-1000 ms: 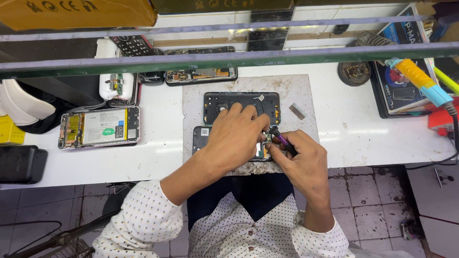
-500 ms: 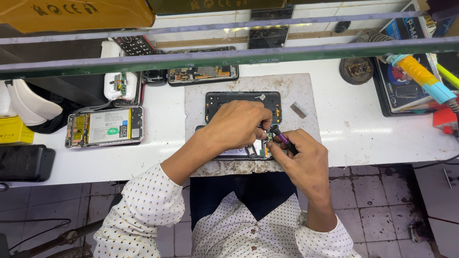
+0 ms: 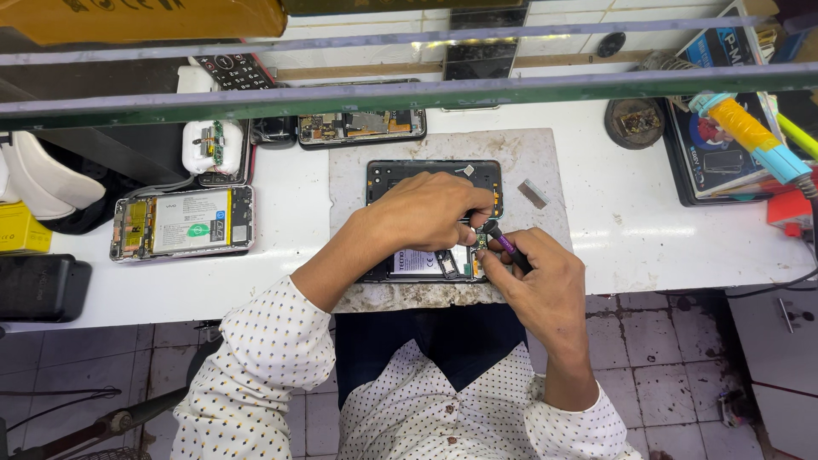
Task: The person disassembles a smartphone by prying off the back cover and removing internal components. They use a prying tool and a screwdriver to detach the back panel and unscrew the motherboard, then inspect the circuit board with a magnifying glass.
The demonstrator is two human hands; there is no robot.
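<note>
An opened phone point(image 3: 417, 266) lies face down on a worn grey work mat point(image 3: 545, 162) at the middle of the white surface point(image 3: 648, 230), its lower half showing a battery and small boards. The left hand point(image 3: 426, 209) rests over the phone's middle, fingers curled and pinched narrow on something at its right edge; what they pinch is too small to tell. The right hand point(image 3: 541, 277) comes in from the lower right, closed around a thin tool with a purple grip point(image 3: 503, 243), whose tip meets the phone just beside the left fingertips. Above the hands, on the same mat, lies a black phone frame point(image 3: 400, 173), and to its right a small grey metal strip point(image 3: 533, 193).

Left of the mat lies a second opened phone point(image 3: 181, 223) with its battery showing. Behind it sits a small white device point(image 3: 209, 146) with a bare circuit board, and further back a long opened phone point(image 3: 361, 126) lies beside it. A black box point(image 3: 38, 288) sits at the left edge. On the right, a round dark tin point(image 3: 634, 122) stands near a soldering iron with a yellow and blue handle point(image 3: 750, 136). Green metal bars point(image 3: 341, 94) cross the upper view.
</note>
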